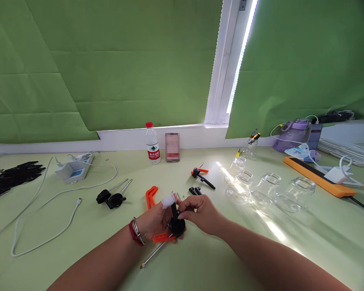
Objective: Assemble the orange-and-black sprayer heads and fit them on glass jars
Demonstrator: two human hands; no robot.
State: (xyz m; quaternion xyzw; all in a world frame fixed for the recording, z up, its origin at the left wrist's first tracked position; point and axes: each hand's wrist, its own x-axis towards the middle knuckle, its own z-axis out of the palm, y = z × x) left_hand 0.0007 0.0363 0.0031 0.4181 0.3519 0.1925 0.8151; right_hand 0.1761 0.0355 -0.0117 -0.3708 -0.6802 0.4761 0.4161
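Note:
My left hand [160, 221], with white wrapping on one fingertip, is closed around a black round-headed part [177, 227]. An orange lever [164, 237] and a metal rod [154, 255] with a brass-coloured tip stick out below it. My right hand [199, 211] pinches at the part's upper side; whatever lies between its fingertips is hidden. Two more orange levers [151, 196] lie just beyond my left hand. Small black pieces [195, 190] rest behind my right hand. Further back lies a black-handled piece [204, 178] with an orange lever [200, 170].
Two black round-headed parts with rods [116, 199] lie left, near a white cable [73, 222] and a white power strip [75, 169]. A water bottle [153, 149] stands at the back. Several glass jars [267, 188] and an orange power strip [318, 176] occupy the right.

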